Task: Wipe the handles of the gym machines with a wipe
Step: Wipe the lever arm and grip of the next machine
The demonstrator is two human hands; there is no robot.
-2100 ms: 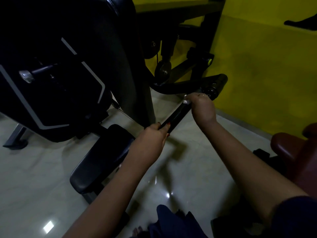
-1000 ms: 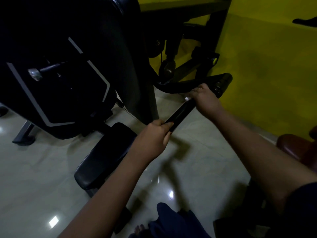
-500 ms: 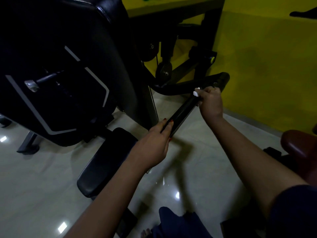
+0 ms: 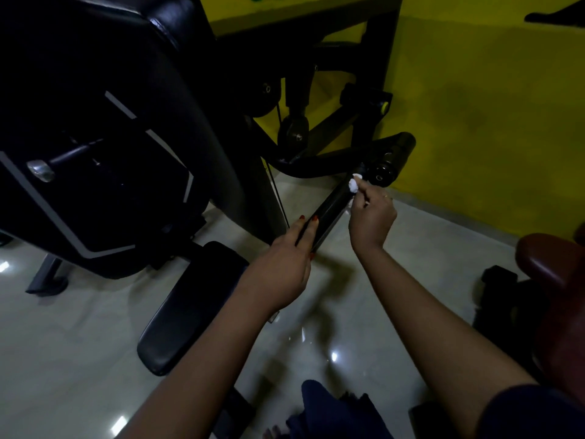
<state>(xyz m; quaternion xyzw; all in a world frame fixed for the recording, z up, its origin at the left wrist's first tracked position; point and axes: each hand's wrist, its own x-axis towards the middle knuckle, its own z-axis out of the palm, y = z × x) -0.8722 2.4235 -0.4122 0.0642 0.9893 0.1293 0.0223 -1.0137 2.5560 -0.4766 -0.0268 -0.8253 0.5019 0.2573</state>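
A black handle bar [image 4: 335, 206] of the gym machine slants from lower left up to a black roller end [image 4: 384, 172]. My left hand [image 4: 285, 264] holds the bar's lower end, fingers curled along it. My right hand [image 4: 372, 217] pinches a small crumpled white wipe [image 4: 354, 184] and presses it against the upper part of the bar, just below the roller end. The room is dim.
The machine's large black padded back [image 4: 104, 122] fills the left. Its black seat pad [image 4: 193, 299] lies below my left forearm. A yellow wall [image 4: 490, 106] stands behind, a dark red padded seat [image 4: 550, 264] at the right, glossy tiled floor [image 4: 63, 343] underneath.
My right hand has turned so the white wipe now shows at its fingertips, near the top of the bar. My left hand stays on the bar's lower end.
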